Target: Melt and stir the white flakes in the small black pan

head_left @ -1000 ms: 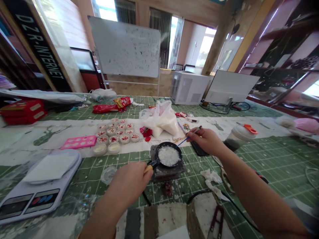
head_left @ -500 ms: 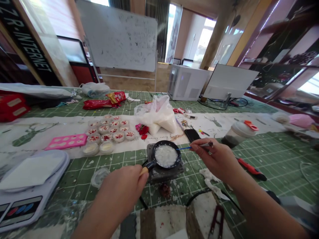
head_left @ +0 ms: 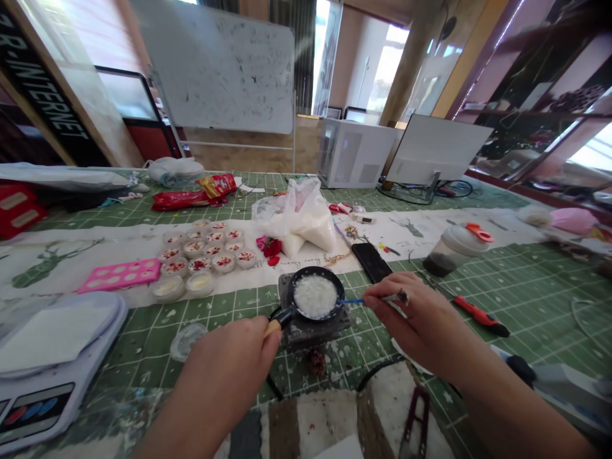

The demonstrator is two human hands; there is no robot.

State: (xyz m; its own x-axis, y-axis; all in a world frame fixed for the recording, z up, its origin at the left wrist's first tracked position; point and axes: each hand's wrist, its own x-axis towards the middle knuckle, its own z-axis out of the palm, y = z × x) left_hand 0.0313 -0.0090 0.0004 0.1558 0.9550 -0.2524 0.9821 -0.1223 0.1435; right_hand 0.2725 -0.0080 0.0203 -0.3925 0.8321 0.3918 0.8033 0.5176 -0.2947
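A small black frying pan (head_left: 337, 276) sits on a dark square hot plate (head_left: 306, 339), filled with white flakes (head_left: 314, 296). My left hand (head_left: 229, 363) is closed around the pan's wood-tipped handle. Between the fingertips of my right hand (head_left: 406, 309) is a thin blue stick (head_left: 352, 301), pointing left with its tip at the pan's right inner edge. A black phone (head_left: 371, 261) lies just beyond my right hand.
Several small cups with red bits (head_left: 215, 248) stand left of a plastic bag of white flakes (head_left: 308, 220). A pink mold (head_left: 119, 275), a kitchen scale (head_left: 57, 363), a shaker bottle (head_left: 454, 248) and a red-black tool (head_left: 482, 315) lie around. Cables run near the hot plate.
My right hand has come down slightly, and the blue stick's tip sits lower at the pan's right side. My left hand still grips the handle. The whole view has shifted a little.
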